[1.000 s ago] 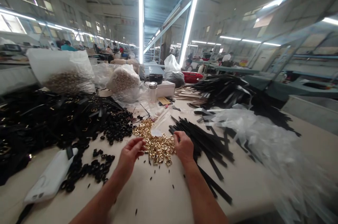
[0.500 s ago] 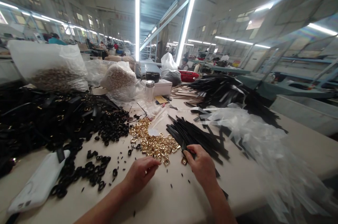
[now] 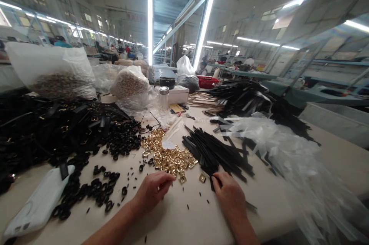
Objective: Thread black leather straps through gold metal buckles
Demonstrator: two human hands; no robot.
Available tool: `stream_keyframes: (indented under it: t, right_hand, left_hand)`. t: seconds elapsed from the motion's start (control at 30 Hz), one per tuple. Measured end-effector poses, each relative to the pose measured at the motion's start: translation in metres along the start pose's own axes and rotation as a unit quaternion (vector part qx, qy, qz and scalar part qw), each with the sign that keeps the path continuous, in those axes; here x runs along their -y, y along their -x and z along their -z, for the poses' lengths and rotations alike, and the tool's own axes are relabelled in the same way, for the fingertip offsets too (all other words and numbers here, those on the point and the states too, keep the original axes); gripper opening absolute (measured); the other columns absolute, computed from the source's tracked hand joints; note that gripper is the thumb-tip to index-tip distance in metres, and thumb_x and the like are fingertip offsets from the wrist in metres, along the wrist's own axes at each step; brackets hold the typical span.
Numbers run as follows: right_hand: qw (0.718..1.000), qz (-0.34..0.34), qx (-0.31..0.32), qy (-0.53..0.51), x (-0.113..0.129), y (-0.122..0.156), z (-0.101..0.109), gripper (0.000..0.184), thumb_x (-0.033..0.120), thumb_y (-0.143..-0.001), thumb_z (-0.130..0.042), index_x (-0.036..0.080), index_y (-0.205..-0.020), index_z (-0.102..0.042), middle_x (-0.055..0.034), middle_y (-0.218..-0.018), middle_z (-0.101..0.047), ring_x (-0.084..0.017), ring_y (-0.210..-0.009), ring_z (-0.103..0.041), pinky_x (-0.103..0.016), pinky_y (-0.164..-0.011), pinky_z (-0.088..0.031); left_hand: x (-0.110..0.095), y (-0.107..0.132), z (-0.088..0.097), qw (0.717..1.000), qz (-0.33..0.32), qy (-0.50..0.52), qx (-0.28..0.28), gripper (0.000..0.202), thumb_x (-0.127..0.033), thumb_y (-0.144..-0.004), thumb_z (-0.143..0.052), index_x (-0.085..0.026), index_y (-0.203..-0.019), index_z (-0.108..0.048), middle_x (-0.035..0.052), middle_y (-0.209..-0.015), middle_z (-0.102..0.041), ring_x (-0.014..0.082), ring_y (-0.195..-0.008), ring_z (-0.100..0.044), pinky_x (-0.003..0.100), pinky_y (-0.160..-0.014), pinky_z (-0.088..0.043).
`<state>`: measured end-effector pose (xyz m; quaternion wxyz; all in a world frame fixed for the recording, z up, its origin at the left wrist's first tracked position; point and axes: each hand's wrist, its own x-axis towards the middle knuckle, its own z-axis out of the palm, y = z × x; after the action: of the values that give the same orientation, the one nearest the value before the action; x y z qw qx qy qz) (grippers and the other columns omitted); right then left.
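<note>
My left hand (image 3: pixel 152 191) is above the table in front of the pile of gold buckles (image 3: pixel 173 156), its thumb and fingers pressed together. Whatever its fingertips may hold is too small to tell. One gold buckle lies just beyond those fingertips. To the right, my right hand (image 3: pixel 230 191) is closed on a black strap (image 3: pixel 212 184) at the near end of a bundle of black straps (image 3: pixel 219 150). A single gold buckle (image 3: pixel 202 178) lies flat to the left of this hand. Small black bits are scattered between both hands.
Black loops (image 3: pixel 100 187) and a heap of black straps with buckles (image 3: pixel 57 129) cover the left side, near a white power bank-like object (image 3: pixel 37 202). Clear plastic strips (image 3: pixel 276 145) hang over the right edge. A glass bottle (image 3: pixel 164 100) and filled bags (image 3: pixel 129 87) stand behind.
My right hand has moved right and slightly toward me, away from the single gold buckle, which now shows fully. The left hand has hardly moved.
</note>
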<state>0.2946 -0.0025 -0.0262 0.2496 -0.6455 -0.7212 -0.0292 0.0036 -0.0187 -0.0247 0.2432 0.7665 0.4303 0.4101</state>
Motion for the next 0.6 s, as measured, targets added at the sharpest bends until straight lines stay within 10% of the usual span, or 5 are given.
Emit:
stream_keyframes:
  t: [0.17,0.3,0.6]
  right_hand:
    - [0.994,0.04,0.005,-0.099,0.026,-0.029,0.02,0.025,0.032,-0.094,-0.042,0.02,-0.092,-0.065,-0.0056,-0.087,-0.069,-0.021,-0.078,-0.064,-0.029,-0.07,-0.044]
    - [0.958,0.111,0.128,-0.231,0.077,-0.065,0.028,0.025,0.032,-0.096,-0.044,0.022,-0.09,-0.066,0.0009,-0.069,-0.066,-0.015,-0.061,-0.06,-0.022,-0.058,-0.041]
    - [0.913,0.191,0.143,-0.332,0.121,-0.082,-0.042,0.017,0.024,-0.093,-0.05,0.022,-0.092,-0.067,-0.0009,-0.079,-0.069,-0.014,-0.07,-0.063,-0.022,-0.067,-0.044]
  left_hand:
    - [-0.001,-0.002,0.0,0.978,0.122,0.167,-0.027,0.021,-0.033,-0.087,-0.055,-0.02,-0.101,-0.065,0.0041,-0.077,-0.068,0.0157,-0.065,-0.063,0.026,-0.06,-0.049]
    - [0.001,-0.009,0.008,0.933,0.197,0.285,-0.1,0.04,-0.041,-0.086,-0.058,-0.018,-0.118,-0.055,0.0033,-0.079,-0.068,0.0149,-0.063,-0.063,0.025,-0.057,-0.05]
    - [0.015,-0.019,0.022,0.899,0.253,0.303,-0.187,0.045,-0.043,-0.08,-0.064,-0.014,-0.114,-0.056,-0.001,-0.065,-0.063,0.0127,-0.054,-0.058,0.024,-0.052,-0.046]
